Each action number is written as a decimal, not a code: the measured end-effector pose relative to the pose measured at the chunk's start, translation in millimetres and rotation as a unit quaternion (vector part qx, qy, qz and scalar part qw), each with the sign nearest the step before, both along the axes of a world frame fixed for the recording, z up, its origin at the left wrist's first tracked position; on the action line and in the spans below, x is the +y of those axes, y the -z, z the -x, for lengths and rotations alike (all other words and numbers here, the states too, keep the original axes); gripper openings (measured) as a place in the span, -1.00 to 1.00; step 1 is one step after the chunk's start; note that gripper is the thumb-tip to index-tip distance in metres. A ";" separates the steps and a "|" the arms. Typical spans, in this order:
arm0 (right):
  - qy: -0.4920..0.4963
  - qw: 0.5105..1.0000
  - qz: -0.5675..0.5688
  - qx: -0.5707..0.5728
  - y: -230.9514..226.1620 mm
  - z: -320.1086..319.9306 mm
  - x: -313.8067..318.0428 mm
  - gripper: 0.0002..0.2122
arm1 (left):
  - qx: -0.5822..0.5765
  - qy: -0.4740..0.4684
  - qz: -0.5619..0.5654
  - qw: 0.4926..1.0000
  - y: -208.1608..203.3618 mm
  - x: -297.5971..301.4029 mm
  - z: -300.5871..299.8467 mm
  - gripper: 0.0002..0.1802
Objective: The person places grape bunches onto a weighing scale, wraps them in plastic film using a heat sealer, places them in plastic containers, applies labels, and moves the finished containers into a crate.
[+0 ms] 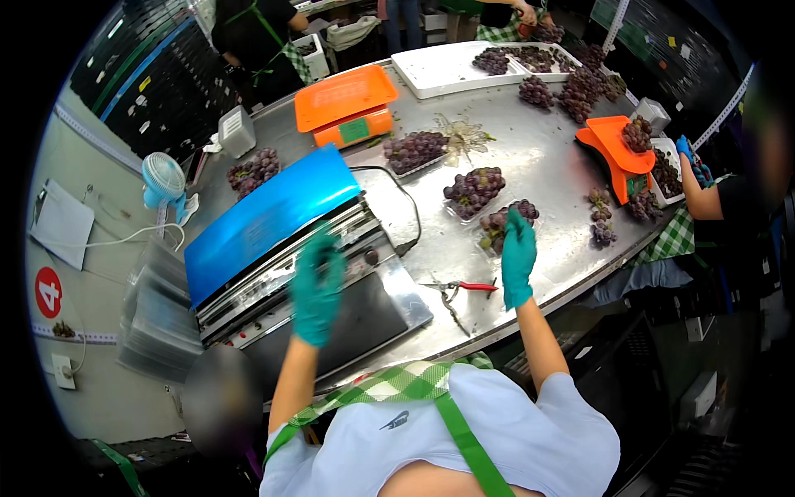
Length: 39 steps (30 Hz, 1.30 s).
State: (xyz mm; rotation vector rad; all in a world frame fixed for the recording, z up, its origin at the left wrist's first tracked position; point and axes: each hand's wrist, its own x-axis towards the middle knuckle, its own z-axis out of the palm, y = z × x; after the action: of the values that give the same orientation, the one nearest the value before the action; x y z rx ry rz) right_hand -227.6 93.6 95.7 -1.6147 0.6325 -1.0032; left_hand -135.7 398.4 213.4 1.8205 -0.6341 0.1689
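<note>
My right hand, in a teal glove, has its fingers pressed together at the right edge of a small clear tray of dark grapes. The hand covers part of the tray. My left hand, gloved alike, is over the front of a film-wrapping machine with a bright blue lid; motion smears its fingers. Just beyond the right hand's tray sits another clear tray of grapes. A third tray of grapes lies farther back. Red-handled pruning shears rest on the metal table between my hands.
An orange scale stands behind the machine, with loose grapes to its left. White trays line the far edge. At right, a co-worker's blue-gloved hand is near a second orange scale. A black cable crosses the table.
</note>
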 end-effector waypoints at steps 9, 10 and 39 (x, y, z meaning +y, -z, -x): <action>-0.037 0.906 -0.013 0.422 126.1 -30.8 -242.0 -0.43 | 0.401 0.237 -0.171 0.868 200.3 -239.8 21.5 -0.38; -0.094 0.898 -0.020 0.430 119.0 -39.4 -233.1 -0.39 | 0.393 0.263 -0.139 0.870 255.3 -237.3 9.5 -0.41; -0.124 0.934 -0.055 0.330 -48.7 -45.0 -60.8 -0.42 | 0.403 0.041 0.051 0.913 88.4 -137.2 -32.8 -0.55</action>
State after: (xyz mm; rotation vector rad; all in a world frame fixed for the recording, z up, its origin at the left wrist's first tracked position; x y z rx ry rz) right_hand -182.6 32.8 144.4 -1.8738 0.8801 -0.2140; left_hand -102.9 261.2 124.9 1.5703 -0.1023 -0.5781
